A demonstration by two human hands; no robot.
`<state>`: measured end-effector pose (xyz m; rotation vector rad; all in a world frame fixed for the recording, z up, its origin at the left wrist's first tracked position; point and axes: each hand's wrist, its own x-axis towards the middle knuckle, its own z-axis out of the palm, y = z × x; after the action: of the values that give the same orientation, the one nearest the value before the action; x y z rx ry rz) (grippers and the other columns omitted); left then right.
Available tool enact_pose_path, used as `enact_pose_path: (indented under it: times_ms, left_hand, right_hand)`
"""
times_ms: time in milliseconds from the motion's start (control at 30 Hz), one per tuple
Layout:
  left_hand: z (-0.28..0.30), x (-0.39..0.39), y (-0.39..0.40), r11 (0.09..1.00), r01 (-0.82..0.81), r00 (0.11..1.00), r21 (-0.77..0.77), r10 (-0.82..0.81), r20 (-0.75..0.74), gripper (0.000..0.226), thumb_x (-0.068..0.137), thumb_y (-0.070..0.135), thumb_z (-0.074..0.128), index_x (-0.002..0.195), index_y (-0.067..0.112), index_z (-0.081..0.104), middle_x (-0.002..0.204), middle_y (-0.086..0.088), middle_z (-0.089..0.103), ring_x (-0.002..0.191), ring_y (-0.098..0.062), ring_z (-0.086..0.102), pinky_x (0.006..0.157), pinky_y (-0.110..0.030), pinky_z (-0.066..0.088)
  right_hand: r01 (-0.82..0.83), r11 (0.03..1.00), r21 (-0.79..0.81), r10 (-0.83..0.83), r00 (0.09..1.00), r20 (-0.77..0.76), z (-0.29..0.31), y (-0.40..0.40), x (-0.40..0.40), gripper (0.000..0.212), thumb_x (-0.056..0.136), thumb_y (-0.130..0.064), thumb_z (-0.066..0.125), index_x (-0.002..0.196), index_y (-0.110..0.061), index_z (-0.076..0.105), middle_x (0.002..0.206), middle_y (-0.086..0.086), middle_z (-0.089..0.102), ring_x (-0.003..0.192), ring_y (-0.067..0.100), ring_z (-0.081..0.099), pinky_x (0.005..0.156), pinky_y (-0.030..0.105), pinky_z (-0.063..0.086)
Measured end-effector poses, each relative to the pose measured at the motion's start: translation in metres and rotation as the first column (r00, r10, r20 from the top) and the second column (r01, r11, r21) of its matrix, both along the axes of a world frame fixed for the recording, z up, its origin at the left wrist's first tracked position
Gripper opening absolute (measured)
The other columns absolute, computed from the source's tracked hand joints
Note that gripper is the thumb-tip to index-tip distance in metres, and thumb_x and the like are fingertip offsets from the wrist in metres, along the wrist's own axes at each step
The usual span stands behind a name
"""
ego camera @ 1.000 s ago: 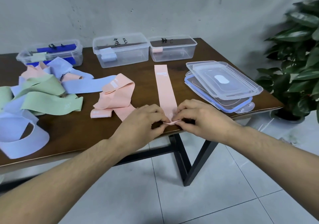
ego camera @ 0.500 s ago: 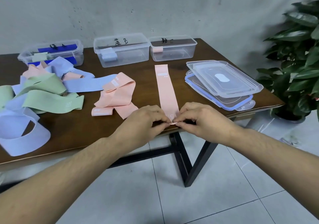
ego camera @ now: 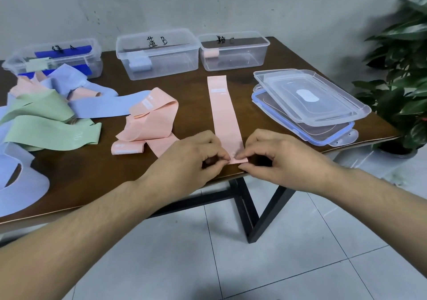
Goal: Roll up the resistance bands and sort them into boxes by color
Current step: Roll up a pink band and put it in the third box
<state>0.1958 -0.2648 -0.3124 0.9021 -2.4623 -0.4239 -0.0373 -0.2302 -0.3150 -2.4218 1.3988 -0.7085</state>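
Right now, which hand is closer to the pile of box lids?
The right hand. It pinches the pink band just left of the lids; the left hand sits farther away, across the band.

Both hands [ego camera: 233, 158] pinching (fingertips together)

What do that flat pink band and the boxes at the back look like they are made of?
The pink band looks like thin, matte stretch fabric or rubbery sheet; it lies limp and folds softly. The boxes look like clear, glossy hard plastic; the table shows through their walls.
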Motion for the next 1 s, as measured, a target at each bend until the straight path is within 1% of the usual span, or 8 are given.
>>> enact_pose_path:
  times_ms: [167, 300, 400, 467, 600, 733, 867, 1000]
  left_hand:
    - [0.001, 0.001, -0.001, 0.994, 0.065, 0.996, -0.086, -0.061, 0.058, 0.014, 0.089, 0.022, 0.072, 0.101, 0.02, 0.078, 0.098, 0.009, 0.062, 0.08, -0.005, 0.058, 0.072, -0.016, 0.049]
    - [0.003, 0.0, -0.003, 1.0, 0.021, 1.0, 0.022, -0.022, 0.018, 0.013, 0.09, 0.02, 0.069, 0.1, 0.023, 0.077, 0.095, 0.013, 0.064, 0.078, 0.001, 0.055, 0.071, -0.007, 0.041]
    - [0.007, -0.001, -0.006, 0.995, -0.04, 0.998, 0.087, 0.036, 0.056, 0.016, 0.092, 0.026, 0.065, 0.104, 0.03, 0.074, 0.094, 0.019, 0.064, 0.085, 0.0, 0.056, 0.072, -0.011, 0.045]
    - [0.009, -0.004, -0.008, 0.994, -0.068, 0.995, 0.087, 0.061, 0.084, 0.016, 0.092, 0.027, 0.063, 0.105, 0.032, 0.07, 0.088, 0.021, 0.061, 0.086, -0.001, 0.055, 0.071, -0.012, 0.046]
    - [0.009, -0.004, -0.009, 0.999, -0.036, 0.99, -0.031, 0.039, 0.137, 0.014, 0.094, 0.022, 0.061, 0.103, 0.027, 0.071, 0.093, 0.019, 0.056, 0.077, 0.008, 0.051, 0.068, -0.002, 0.037]
    - [0.007, -0.002, -0.01, 0.994, 0.008, 0.986, -0.112, 0.011, 0.168, 0.014, 0.095, 0.025, 0.063, 0.102, 0.022, 0.075, 0.102, 0.011, 0.06, 0.073, -0.003, 0.046, 0.064, -0.006, 0.036]
    - [0.007, 0.0, -0.011, 0.996, 0.011, 0.986, -0.09, 0.004, 0.169, 0.016, 0.092, 0.028, 0.067, 0.104, 0.023, 0.076, 0.1, 0.012, 0.062, 0.068, -0.002, 0.046, 0.066, -0.005, 0.035]
    - [0.008, -0.003, -0.009, 1.0, -0.015, 0.991, -0.027, 0.018, 0.13, 0.015, 0.091, 0.025, 0.065, 0.102, 0.024, 0.076, 0.097, 0.015, 0.061, 0.074, 0.012, 0.05, 0.067, -0.001, 0.037]
  right_hand:
    - [-0.048, 0.987, -0.153, 0.033, 0.995, -0.097, -0.001, -0.004, 0.003, 0.016, 0.091, -0.024, 0.067, 0.102, -0.018, 0.078, 0.096, -0.014, 0.057, 0.086, 0.002, 0.047, 0.083, 0.014, 0.041]
    - [-0.014, 0.999, -0.04, 0.014, 1.0, 0.004, 0.003, -0.004, 0.004, 0.015, 0.091, -0.017, 0.07, 0.103, -0.021, 0.077, 0.098, -0.012, 0.066, 0.088, 0.002, 0.06, 0.083, 0.016, 0.046]
    - [0.009, 0.998, 0.064, -0.016, 0.994, 0.106, 0.009, -0.004, 0.005, 0.016, 0.09, -0.013, 0.071, 0.096, -0.028, 0.072, 0.086, -0.014, 0.063, 0.078, -0.001, 0.058, 0.07, 0.008, 0.039]
    - [0.016, 0.996, 0.083, -0.025, 0.993, 0.114, 0.009, -0.007, 0.005, 0.016, 0.089, -0.014, 0.072, 0.093, -0.03, 0.072, 0.084, -0.015, 0.062, 0.078, 0.001, 0.059, 0.07, 0.007, 0.038]
    - [0.051, 0.997, 0.049, -0.054, 0.998, 0.043, 0.005, -0.011, 0.004, 0.008, 0.091, -0.02, 0.07, 0.095, -0.026, 0.074, 0.093, -0.017, 0.06, 0.088, 0.004, 0.06, 0.077, 0.01, 0.04]
    - [0.025, 0.999, -0.033, -0.027, 0.998, -0.053, 0.004, -0.01, 0.002, 0.017, 0.091, -0.031, 0.066, 0.103, -0.023, 0.075, 0.095, -0.019, 0.054, 0.091, 0.002, 0.055, 0.084, 0.011, 0.039]
    - [0.014, 0.998, -0.065, -0.022, 0.993, -0.119, 0.004, -0.013, 0.001, 0.021, 0.092, -0.031, 0.066, 0.109, -0.022, 0.075, 0.097, -0.013, 0.057, 0.093, 0.009, 0.053, 0.085, 0.019, 0.042]
    - [0.011, 0.998, -0.056, -0.017, 0.995, -0.103, 0.006, -0.013, 0.003, 0.015, 0.09, -0.025, 0.07, 0.103, -0.023, 0.077, 0.093, -0.018, 0.056, 0.089, 0.006, 0.051, 0.082, 0.014, 0.041]
